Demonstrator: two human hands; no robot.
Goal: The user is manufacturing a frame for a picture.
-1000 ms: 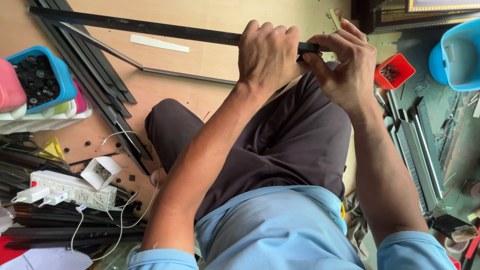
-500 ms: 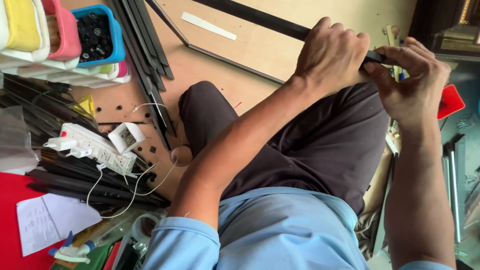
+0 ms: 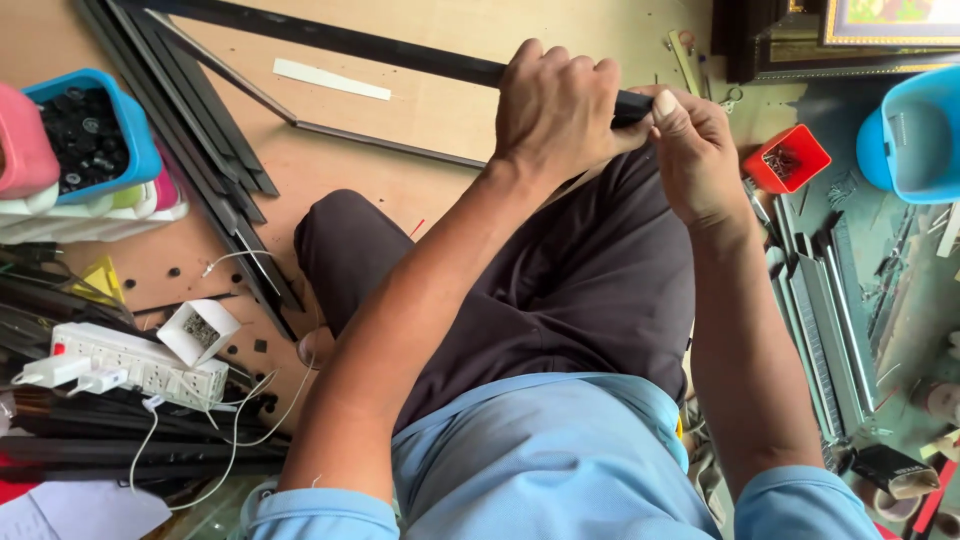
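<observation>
A long black frame strip (image 3: 340, 40) runs from the upper left across a bare board to my hands. My left hand (image 3: 555, 105) is closed around the strip close to its right end. My right hand (image 3: 695, 150) sits right beside it, thumb up, fingers pinched at the strip's end; what the fingertips hold is hidden. Both hands hover above my knee in dark trousers (image 3: 560, 290).
More black strips (image 3: 200, 140) lie at the left of the board. A blue tub of black parts (image 3: 90, 135), a white power strip (image 3: 130, 365) and a small white box (image 3: 200, 332) sit left. A red box of screws (image 3: 788, 160), a blue bucket (image 3: 915, 130) and metal profiles (image 3: 820, 320) lie right.
The view has shifted and steadied; my hands stay clamped on the strip's end, the right hand now closer against the left with its thumb raised.
</observation>
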